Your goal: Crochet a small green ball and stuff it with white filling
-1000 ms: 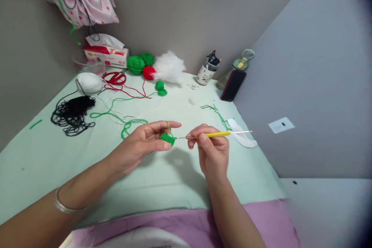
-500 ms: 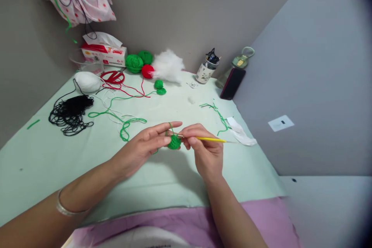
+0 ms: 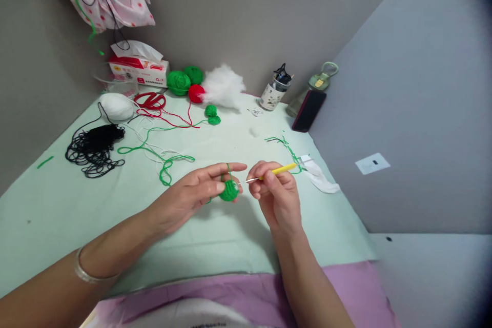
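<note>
Between the thumb and fingers of my left hand point(image 3: 192, 190) is a small round green crochet piece point(image 3: 229, 191), with a bit of white showing at its right edge. Green yarn runs over my stretched left index finger. My right hand point(image 3: 279, 189) pinches a crochet hook point(image 3: 284, 169) by its yellow handle. The hook's thin metal shaft points left, its tip at the right edge of the piece; whether it is inside a stitch I cannot tell. A loose green yarn strand point(image 3: 166, 170) lies on the table beyond my left hand.
Black yarn point(image 3: 96, 148), a white yarn ball point(image 3: 116, 107) and red scissors point(image 3: 150, 101) lie at left. Behind are a tissue box point(image 3: 140, 72), green yarn balls point(image 3: 179, 83), and white stuffing point(image 3: 223, 87). At right stand a pen cup point(image 3: 272, 95), a phone point(image 3: 308, 111) and a bottle point(image 3: 320, 81).
My right hand has moved right and slightly down, drawing the hook back from the crochet piece and tilting its handle up. The piece has turned a little in my left hand.
</note>
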### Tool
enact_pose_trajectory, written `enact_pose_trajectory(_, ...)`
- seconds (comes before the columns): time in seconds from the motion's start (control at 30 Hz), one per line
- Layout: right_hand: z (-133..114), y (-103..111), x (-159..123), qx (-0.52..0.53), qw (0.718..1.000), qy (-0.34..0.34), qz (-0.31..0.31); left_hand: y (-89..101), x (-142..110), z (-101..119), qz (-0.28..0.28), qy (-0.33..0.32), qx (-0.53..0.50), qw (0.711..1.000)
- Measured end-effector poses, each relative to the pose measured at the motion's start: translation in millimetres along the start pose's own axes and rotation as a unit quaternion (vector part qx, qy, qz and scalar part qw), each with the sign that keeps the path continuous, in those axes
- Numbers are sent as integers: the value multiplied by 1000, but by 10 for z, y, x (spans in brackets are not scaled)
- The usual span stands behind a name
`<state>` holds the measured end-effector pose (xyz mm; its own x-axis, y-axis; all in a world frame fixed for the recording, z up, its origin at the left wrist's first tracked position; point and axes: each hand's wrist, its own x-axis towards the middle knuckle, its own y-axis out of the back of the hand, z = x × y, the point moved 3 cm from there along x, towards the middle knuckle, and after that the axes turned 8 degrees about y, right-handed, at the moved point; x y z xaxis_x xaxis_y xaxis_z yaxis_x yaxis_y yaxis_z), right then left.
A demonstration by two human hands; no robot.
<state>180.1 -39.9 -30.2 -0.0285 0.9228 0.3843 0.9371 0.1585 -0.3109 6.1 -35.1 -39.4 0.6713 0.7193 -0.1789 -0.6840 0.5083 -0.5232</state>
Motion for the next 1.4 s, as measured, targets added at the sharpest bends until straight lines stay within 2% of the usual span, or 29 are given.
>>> enact_pose_trajectory(0.1,2,-35,-49,-74,995,64,-30,20,10,-8,33,-22,46,998)
enact_pose_trajectory(0.23,-49,-120,-116,-245,951,176,-63,39,11,-23,68,-32,100,992)
enact_pose_trajectory(0.33,-77,-156,-134,-284,934,210,-57,43,3,-31,84,-34,126,988)
enact_pose_trajectory(0.47,-52,-140,-119,-239,952,189,-26,34,-2,-21,94,-55,140,984)
enact_pose_trajectory(0.63,41,-73,-83,-125,988,90,-9,10,-8,22,110,-57,125,984)
enact_pose_trajectory(0.77,59,-49,-65,-85,995,43,-9,1,-16,47,114,-55,129,984)
enact_pose_trajectory(0.97,31,-46,-63,-65,996,48,-40,35,-21,38,115,-56,174,976)
enact_pose_trajectory(1.27,-76,-52,-65,-147,982,88,-83,50,-29,25,141,-50,214,965)
enact_pose_trajectory(1.4,-112,-45,-71,-196,967,107,-120,42,-32,23,160,-60,231,958)
